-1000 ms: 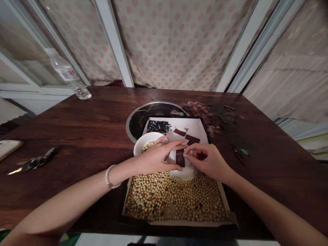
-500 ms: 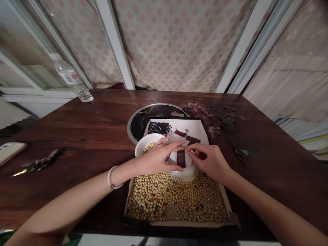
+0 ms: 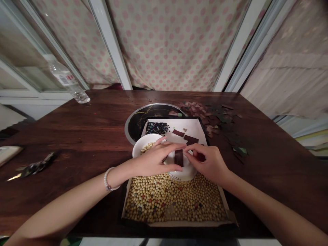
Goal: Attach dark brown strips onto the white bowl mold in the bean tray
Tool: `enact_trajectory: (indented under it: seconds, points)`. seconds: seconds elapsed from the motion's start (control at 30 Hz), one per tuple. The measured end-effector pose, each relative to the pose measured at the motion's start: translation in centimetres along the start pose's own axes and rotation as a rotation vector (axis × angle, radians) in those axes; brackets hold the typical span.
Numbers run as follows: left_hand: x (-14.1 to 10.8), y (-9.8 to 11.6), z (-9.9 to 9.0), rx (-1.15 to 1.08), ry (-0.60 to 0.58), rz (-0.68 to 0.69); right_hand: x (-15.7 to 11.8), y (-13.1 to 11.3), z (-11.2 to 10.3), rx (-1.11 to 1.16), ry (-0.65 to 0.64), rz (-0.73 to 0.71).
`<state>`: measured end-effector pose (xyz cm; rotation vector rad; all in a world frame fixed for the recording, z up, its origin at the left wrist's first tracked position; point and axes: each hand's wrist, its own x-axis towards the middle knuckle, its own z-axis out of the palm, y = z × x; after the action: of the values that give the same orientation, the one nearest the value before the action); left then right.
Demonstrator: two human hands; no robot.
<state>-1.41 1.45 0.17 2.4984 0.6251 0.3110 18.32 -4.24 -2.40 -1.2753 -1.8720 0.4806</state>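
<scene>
My left hand point(image 3: 153, 160) and my right hand point(image 3: 207, 163) meet over a white perforated dish point(image 3: 182, 176) resting on a tray of tan wooden beads point(image 3: 174, 203). A dark brown strip point(image 3: 178, 158) lies against the white surface between my hands. My left fingers and thumb wrap around the white piece, and my right fingertips pinch at the strip's right side. Part of the dish is hidden. A white bowl of beads point(image 3: 143, 145) sits just beyond my left hand. Further brown strips point(image 3: 191, 139) lie on a white sheet point(image 3: 189, 128).
Dark beads point(image 3: 156, 128) lie on the white sheet. Behind it is a round black metal-rimmed tray point(image 3: 135, 123). Brown and green scraps point(image 3: 217, 118) litter the wooden table point(image 3: 84, 136). Scissors point(image 3: 36, 169), a plastic water bottle point(image 3: 69, 80) and a pale flat object point(image 3: 7, 153) stand left.
My hands keep nearly the same grip around the strip. The whole scene has shifted slightly in view with my head, and the hands have moved only a little.
</scene>
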Motion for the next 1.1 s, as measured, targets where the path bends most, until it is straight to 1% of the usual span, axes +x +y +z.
enact_trajectory:
  seconds: [0.07,0.27,0.43,0.5,0.7,0.83,0.97,1.1]
  points:
    - [-0.03,0.07,0.06,0.009,0.011,-0.009,0.05,0.02,0.02,-0.003,0.009,0.009]
    - [-0.09,0.03,0.28,-0.01,0.032,-0.018,0.01,-0.29,-0.17,0.022,-0.022,-0.003]
    - [-0.05,-0.06,0.14,-0.038,0.059,-0.028,-0.11,-0.15,-0.14,0.046,0.076,0.021]
    - [-0.04,-0.16,0.08,-0.041,0.065,-0.017,-0.05,-0.09,-0.1,0.088,0.088,0.023]
    - [0.16,-0.38,-0.02,-0.12,0.165,0.073,0.16,-0.42,-0.24,0.235,0.043,-0.041]
    - [0.38,-0.24,-0.1,-0.207,0.195,0.106,0.04,-0.77,-0.31,0.245,0.004,-0.097]
    - [0.55,-0.03,-0.29,-0.334,0.176,0.113,0.01,-0.93,-0.2,0.216,-0.016,-0.139]
    - [0.57,0.02,-0.41,-0.377,0.16,0.101,0.01,-0.84,-0.11,0.188,-0.022,-0.152]
